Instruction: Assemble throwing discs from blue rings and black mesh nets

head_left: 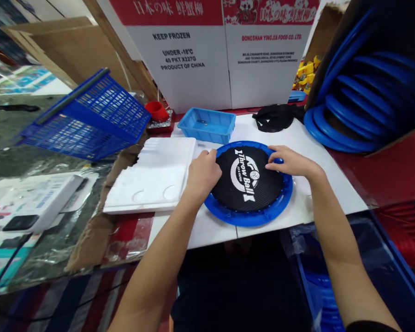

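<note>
A round blue plastic ring [249,216] lies flat on the white board [332,184], with a black mesh disc [252,184] printed "Throw Ball" stretched inside it. My left hand [203,174] presses down on the left edge of the disc and ring, fingers curled. My right hand [287,160] pinches the upper right rim of the ring, fingers bent over the mesh edge.
A small blue tray [207,123] stands just behind the ring. A white foam slab [155,177] lies to the left, a tilted blue basket [90,115] beyond it. Stacked blue rings [352,110] fill a box at right. Black straps [275,116] and white cartons [224,60] sit behind.
</note>
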`<state>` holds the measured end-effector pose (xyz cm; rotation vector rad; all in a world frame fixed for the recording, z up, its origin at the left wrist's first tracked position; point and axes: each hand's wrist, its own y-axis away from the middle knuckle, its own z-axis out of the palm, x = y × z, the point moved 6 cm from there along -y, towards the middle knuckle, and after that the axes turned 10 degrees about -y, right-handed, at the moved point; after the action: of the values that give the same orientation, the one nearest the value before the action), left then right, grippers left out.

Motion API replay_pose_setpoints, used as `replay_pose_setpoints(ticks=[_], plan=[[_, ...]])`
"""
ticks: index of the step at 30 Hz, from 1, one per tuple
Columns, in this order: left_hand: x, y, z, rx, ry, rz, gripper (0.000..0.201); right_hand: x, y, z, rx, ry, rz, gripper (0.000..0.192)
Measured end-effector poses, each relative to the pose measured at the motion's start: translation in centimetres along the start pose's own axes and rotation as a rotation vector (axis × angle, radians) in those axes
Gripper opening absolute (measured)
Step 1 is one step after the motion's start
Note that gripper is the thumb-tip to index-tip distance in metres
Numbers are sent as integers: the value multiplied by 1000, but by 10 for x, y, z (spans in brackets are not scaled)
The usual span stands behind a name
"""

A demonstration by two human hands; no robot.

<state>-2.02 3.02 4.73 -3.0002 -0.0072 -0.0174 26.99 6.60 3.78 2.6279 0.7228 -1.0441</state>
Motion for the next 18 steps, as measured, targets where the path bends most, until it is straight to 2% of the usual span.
replay_pose_setpoints(ticks=[2,7,14,16,18], plan=[[-3,-4,4,1,85,25,40,9,-3,2,24,35,44,36],[-1,-9,13,-4,186,122,29,23,-12,7,87,41,24,36],[5,-12,15,63,231,228,24,31,-24,13,125,-12,2,21],[3,-13,17,1,250,225,27,26,-24,14,106,-43,-23,21],[2,-12,18,-109,263,218,41,16,-23,17,59,-84,-72,22]])
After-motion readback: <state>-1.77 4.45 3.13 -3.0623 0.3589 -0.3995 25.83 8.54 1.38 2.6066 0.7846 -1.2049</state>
